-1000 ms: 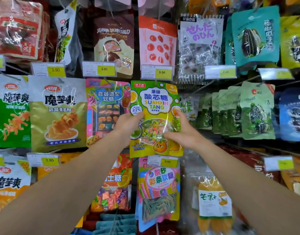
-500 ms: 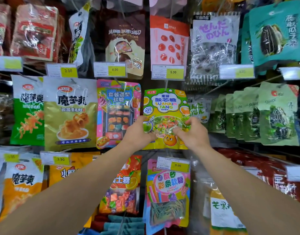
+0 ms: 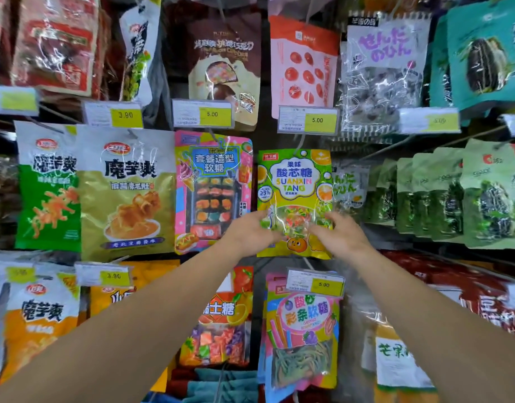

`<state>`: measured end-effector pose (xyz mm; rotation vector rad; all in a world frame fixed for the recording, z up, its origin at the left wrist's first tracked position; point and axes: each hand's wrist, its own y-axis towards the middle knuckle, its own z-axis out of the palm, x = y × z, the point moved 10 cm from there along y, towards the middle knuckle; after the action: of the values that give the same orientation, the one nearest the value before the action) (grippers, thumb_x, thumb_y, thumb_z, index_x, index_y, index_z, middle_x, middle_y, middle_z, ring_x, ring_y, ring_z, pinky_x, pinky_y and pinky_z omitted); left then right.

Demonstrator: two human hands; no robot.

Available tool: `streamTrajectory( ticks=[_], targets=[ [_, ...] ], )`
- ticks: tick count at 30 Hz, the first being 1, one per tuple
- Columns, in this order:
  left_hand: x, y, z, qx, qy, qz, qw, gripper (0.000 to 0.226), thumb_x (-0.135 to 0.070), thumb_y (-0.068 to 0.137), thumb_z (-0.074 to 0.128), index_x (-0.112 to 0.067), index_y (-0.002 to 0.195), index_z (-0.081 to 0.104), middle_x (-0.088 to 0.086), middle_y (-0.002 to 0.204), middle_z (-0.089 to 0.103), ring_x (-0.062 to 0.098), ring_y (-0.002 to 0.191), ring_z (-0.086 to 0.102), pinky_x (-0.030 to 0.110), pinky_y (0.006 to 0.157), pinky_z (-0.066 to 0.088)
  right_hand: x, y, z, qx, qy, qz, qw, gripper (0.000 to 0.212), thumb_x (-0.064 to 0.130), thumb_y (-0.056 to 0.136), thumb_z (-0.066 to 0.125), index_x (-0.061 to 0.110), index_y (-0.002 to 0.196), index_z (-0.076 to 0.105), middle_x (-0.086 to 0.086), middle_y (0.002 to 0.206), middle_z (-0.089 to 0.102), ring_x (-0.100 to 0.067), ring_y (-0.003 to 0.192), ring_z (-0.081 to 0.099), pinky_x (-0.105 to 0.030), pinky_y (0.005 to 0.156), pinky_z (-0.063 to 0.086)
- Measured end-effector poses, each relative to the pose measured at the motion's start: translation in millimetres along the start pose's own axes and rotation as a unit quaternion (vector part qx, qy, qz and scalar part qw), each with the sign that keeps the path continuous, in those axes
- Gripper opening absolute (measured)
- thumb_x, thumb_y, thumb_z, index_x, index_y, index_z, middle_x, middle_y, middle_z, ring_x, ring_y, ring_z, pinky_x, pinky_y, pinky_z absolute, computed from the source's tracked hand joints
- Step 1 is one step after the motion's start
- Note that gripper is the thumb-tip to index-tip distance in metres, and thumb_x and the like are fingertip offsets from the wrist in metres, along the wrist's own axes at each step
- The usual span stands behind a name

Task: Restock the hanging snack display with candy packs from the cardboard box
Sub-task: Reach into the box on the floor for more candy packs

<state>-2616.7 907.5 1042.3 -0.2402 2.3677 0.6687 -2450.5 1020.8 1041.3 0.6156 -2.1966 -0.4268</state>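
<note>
I see my left hand (image 3: 250, 231) and right hand (image 3: 342, 235) pinching a glossy, crinkly green-yellow candy pack (image 3: 294, 181) under the 5.00 price tag (image 3: 308, 120).

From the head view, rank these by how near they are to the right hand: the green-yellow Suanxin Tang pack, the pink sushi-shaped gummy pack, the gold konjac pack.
1. Suanxin Tang pack: touched by the right hand at its lower right.
2. Pink sushi-shaped gummy pack: next hook to the left, beyond the left hand.
3. Gold konjac pack: farthest left of the three.
</note>
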Motion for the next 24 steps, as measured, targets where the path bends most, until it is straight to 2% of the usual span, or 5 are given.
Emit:
streamTrajectory(
  ticks=[9, 14, 17, 22, 24],
  targets=[
    [5.6, -46.2, -46.2, -0.051, -0.028, 0.091, 0.994, 0.057, -0.037, 0.090, 0.064, -0.015, 0.141, 0.051, 0.004, 0.142, 0.054, 0.019, 0.130, 0.050, 0.027, 0.105, 0.038, 64.6, -61.5, -12.6, -0.049, -0.106, -0.044, 0.992, 0.049, 0.040, 0.091, 0.062, 0.010, 0.129, 0.058, -0.017, 0.136, 0.053, -0.030, 0.129, 0.047, -0.033, 0.103, 0.038],
    [28.0, -97.0, -61.7, -0.055, -0.115, 0.108, 0.986, 0.047, -0.027, 0.090, 0.066, -0.011, 0.134, 0.058, 0.005, 0.134, 0.060, 0.015, 0.124, 0.055, 0.022, 0.103, 0.037, 90.1, -129.2, 3.0, -0.055, -0.114, -0.047, 0.991, 0.061, 0.046, 0.082, 0.062, 0.012, 0.133, 0.059, -0.017, 0.133, 0.056, -0.030, 0.127, 0.049, -0.031, 0.103, 0.036],
    [52.3, -131.9, -59.9, -0.053, -0.142, 0.085, 0.985, 0.040, -0.024, 0.089, 0.068, -0.012, 0.127, 0.063, 0.003, 0.125, 0.066, 0.013, 0.116, 0.060, 0.016, 0.095, 0.039, 91.2, -174.6, 26.0, -0.037, -0.122, -0.029, 0.991, 0.048, 0.033, 0.089, 0.065, 0.011, 0.132, 0.059, -0.014, 0.134, 0.056, -0.027, 0.127, 0.050, -0.028, 0.101, 0.035],
    [104.1, -199.5, -38.3, -0.012, -0.171, 0.027, 0.985, 0.047, -0.035, 0.081, 0.070, -0.015, 0.124, 0.066, 0.002, 0.122, 0.068, 0.013, 0.112, 0.064, 0.038, 0.100, 0.050, 84.8, -256.4, 75.7, 0.022, -0.126, 0.003, 0.992, 0.051, 0.031, 0.092, 0.063, 0.011, 0.137, 0.054, -0.013, 0.143, 0.049, -0.026, 0.134, 0.043, -0.028, 0.106, 0.029],
    [122.5, -232.1, -30.5, 0.003, -0.149, 0.010, 0.989, 0.047, -0.039, 0.081, 0.068, -0.017, 0.122, 0.067, -0.002, 0.121, 0.068, 0.009, 0.111, 0.063, 0.029, 0.101, 0.047, 79.4, -290.4, 96.9, 0.050, -0.120, 0.011, 0.991, 0.052, 0.032, 0.092, 0.063, 0.010, 0.139, 0.052, -0.013, 0.142, 0.049, -0.027, 0.134, 0.043, -0.029, 0.105, 0.030]
  ],
)
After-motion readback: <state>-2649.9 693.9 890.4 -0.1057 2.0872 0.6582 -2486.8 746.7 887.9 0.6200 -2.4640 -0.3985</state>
